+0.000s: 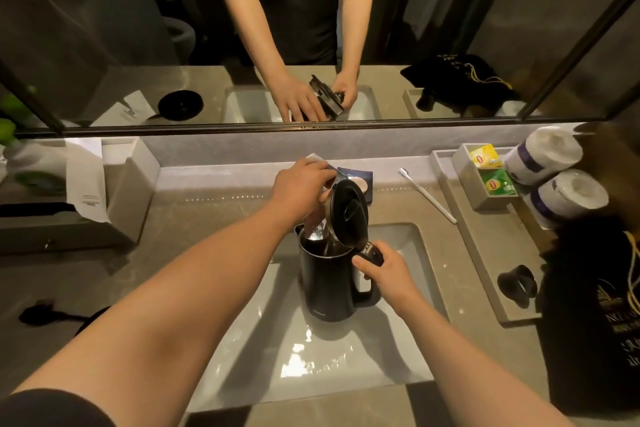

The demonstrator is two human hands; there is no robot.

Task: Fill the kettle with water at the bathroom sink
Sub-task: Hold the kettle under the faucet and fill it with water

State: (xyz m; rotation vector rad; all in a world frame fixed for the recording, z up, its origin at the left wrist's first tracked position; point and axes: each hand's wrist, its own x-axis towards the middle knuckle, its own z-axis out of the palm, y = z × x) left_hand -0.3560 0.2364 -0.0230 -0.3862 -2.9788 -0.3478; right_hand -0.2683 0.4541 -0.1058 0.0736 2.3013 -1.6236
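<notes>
A black electric kettle (327, 282) stands upright over the white sink basin (408, 246), its hinged lid (348, 213) flipped up. My right hand (388, 270) grips the kettle's handle on its right side. My left hand (303, 185) rests on the chrome faucet handle behind the kettle. The faucet spout (315, 230) reaches over the kettle's open mouth. I cannot tell whether water is running. Wet patches shine on the basin floor in front of the kettle.
A mirror (104, 28) spans the wall behind. On the stone counter lie a toothbrush (427, 196), a soap dish (362, 182), a tray (485, 250) with tea bags (486, 156) and paper rolls (543, 154), a black pouch (595, 315) at right, and a tissue box (121, 191) at left.
</notes>
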